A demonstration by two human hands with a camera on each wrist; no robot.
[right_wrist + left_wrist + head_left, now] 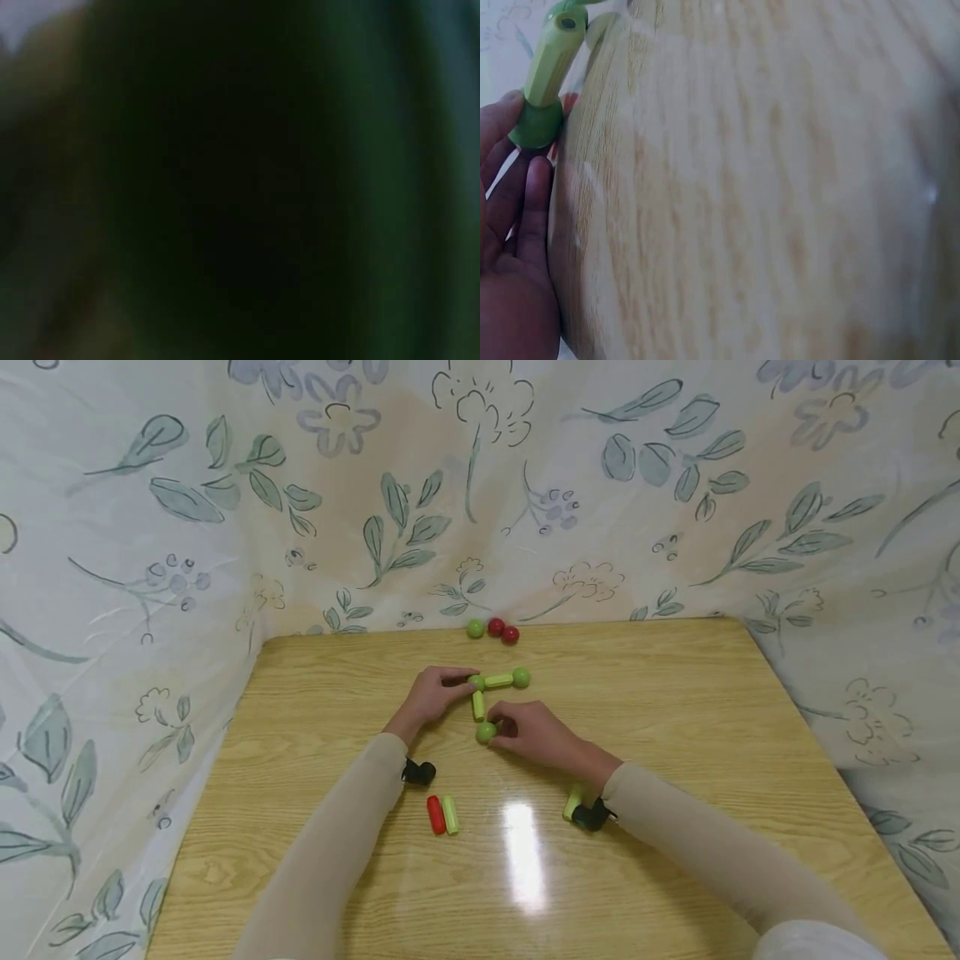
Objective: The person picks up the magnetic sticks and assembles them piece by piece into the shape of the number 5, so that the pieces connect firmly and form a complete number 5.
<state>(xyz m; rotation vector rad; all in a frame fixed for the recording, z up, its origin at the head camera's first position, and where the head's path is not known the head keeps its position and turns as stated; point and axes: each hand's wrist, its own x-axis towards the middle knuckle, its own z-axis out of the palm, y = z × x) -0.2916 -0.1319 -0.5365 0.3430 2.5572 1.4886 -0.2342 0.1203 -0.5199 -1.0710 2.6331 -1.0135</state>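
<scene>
My left hand [435,695] pinches a green ball [477,682] at the corner of an L-shaped piece. From that ball a yellow-green stick [498,680] runs right to another green ball [521,677]. A second yellow-green stick [478,707] points toward me from the corner. Thumb and fingers of my right hand [538,737] pinch a third green ball [486,732] close below that stick's near end. In the left wrist view, fingertips hold the corner ball [537,126] under a stick [553,60]. Dark green blur fills most of the right wrist view.
At the table's back edge lie a green ball [476,628] and two red balls [496,627]. A red stick [436,815] and a yellow-green stick [450,815] lie side by side nearer me. Another yellow-green stick [572,802] is partly hidden by the right wrist camera [592,816].
</scene>
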